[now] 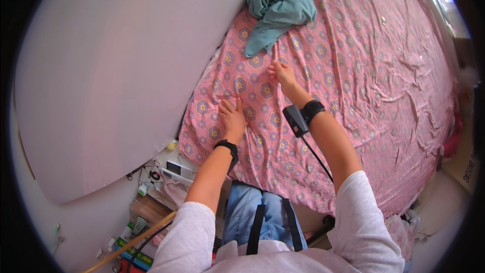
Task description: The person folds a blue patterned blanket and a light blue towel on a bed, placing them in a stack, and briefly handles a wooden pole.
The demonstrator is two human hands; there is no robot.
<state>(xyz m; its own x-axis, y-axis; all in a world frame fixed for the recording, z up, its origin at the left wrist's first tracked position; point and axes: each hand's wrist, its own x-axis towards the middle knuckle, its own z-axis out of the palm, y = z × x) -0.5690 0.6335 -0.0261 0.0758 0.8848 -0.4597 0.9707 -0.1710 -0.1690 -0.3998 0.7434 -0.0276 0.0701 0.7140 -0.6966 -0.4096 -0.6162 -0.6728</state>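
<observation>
Head view: left hand (233, 119) palm-down, fingers spread, holding nothing, on the pink flowered sheet (331, 78). Right hand (283, 74) curled (cannot tell whether it pinches anything), near the lower tip of a crumpled teal cloth (283, 7). Sheet lies spread beneath both hands, wrinkled toward the right.

Short sleeves (189, 235) are pale grey; jeans (270, 217) blue; wristbands (233, 151) black, one cabled.
</observation>
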